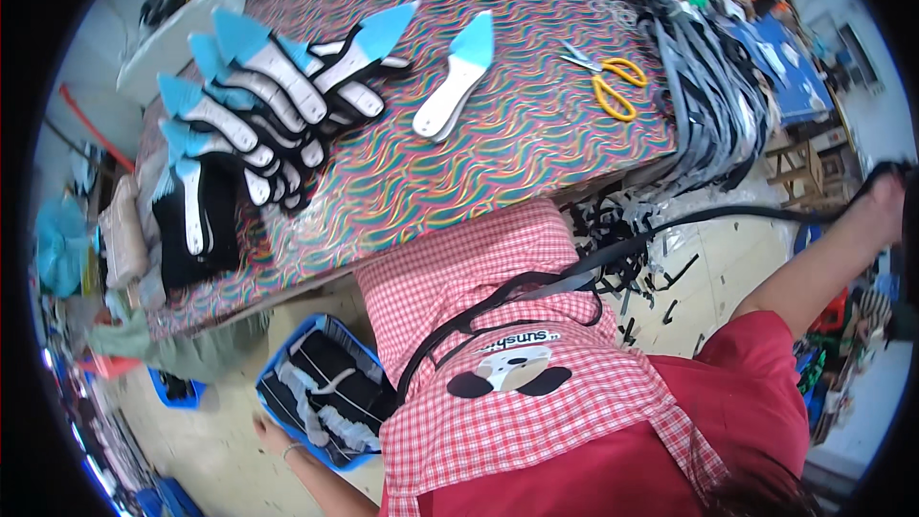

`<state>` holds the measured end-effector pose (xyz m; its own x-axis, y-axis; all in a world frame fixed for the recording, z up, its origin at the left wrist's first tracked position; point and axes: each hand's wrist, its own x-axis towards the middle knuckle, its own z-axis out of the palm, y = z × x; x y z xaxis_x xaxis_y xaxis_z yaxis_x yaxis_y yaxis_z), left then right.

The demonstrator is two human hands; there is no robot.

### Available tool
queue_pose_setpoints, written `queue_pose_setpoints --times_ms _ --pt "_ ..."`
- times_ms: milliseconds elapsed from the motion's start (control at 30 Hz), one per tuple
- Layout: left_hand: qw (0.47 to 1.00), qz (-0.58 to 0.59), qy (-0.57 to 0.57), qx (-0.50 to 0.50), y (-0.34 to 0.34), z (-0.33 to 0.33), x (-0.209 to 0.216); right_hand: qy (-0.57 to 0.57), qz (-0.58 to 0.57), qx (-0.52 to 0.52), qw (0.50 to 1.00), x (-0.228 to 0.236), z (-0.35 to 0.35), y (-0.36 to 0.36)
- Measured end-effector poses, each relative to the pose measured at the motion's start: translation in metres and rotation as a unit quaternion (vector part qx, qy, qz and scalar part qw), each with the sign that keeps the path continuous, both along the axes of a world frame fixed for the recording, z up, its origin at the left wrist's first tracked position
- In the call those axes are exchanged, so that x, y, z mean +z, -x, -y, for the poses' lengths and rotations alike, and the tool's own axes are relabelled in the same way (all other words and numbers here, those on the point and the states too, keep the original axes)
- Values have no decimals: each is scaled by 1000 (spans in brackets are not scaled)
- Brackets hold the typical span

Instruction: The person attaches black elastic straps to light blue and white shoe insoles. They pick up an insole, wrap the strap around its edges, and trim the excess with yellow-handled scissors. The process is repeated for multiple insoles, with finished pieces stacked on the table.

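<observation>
My right hand point(888, 203) is raised at the far right edge, closed around long black straps point(708, 217). The straps run from it across my lap, over the red-and-white checked apron point(479, 249). Low on the left, my left hand point(272, 434) is beside the blue basket point(290, 418); its fingers are too small and blurred to read. Black pieces with whitish strips point(330, 378) fill the basket. On the table point(536, 144), a flat white piece with a pointed light-blue end point(461, 77) lies apart from a pile of similar pieces point(278, 77).
Yellow-handled scissors point(617, 86) lie open on the patterned table. A thick bundle of grey and black strips point(713, 96) hangs over its right end. Black scraps point(622, 263) litter the floor below. A wooden stool point(796, 170) stands at right, and a smaller blue bin point(179, 389) at left.
</observation>
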<state>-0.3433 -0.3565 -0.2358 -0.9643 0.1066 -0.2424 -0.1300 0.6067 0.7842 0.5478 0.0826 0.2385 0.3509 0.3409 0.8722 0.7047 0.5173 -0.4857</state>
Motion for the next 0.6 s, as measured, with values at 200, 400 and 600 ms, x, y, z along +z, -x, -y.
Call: queue_pose_setpoints --times_ms 200,400,600 --pt "680 124 -406 -598 -320 -311 235 370 174 465 785 -129 30 328" --pt "476 409 -275 -728 -431 -365 345 247 -218 641 693 -133 10 307" --pt "490 191 -414 -743 -423 -540 410 637 34 460 618 -208 65 223"
